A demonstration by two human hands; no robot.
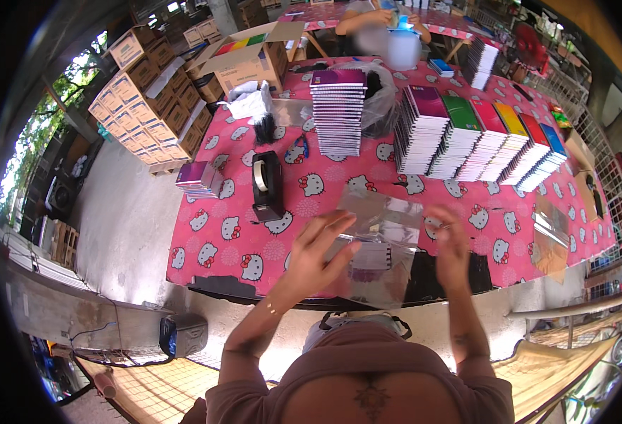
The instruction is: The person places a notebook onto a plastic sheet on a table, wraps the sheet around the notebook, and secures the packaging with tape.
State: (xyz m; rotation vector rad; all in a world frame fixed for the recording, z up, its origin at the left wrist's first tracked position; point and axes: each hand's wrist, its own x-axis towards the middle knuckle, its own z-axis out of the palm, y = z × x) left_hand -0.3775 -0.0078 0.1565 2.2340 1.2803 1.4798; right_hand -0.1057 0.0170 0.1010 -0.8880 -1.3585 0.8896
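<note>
Clock centred on the clear plastic sleeve.

Item: stacked cartons [123,92], brown, out at 10 o'clock, beyond the pink table.
Item: small notebook stack [196,180], purple covers, toward 10 o'clock, near the table's left edge.
Item: tape dispenser [268,194], black, with a pale roll, at 10 o'clock, nearer than the stack.
Item: left hand [309,258], bare, at 9 o'clock; thumb and fingers spread wide, nothing evidently pinched, the tips over or just beside the sleeve's left side — contact could not be told.
Item: tall notebook stack [338,109], purple on top, spiral-bound, at 11 o'clock.
Item: clear plastic sleeve [399,227], creased and glossy, between the hands at the table's near edge. A white piece with a dark spiral binding [373,256] showed at its near part; inside or beneath could not be told.
Item: right hand [453,247], bare, at 3 o'clock, fingers bent and blurred; whether it gripped the film could not be told.
Item: row of notebook stacks [463,113], purple through blue, between 1 and 2 o'clock.

Handling note, as judged: the thin film probably called for light fingertips at both edges, held flat and level — a hard pull risked a tear, slack a fold over the binding.
</note>
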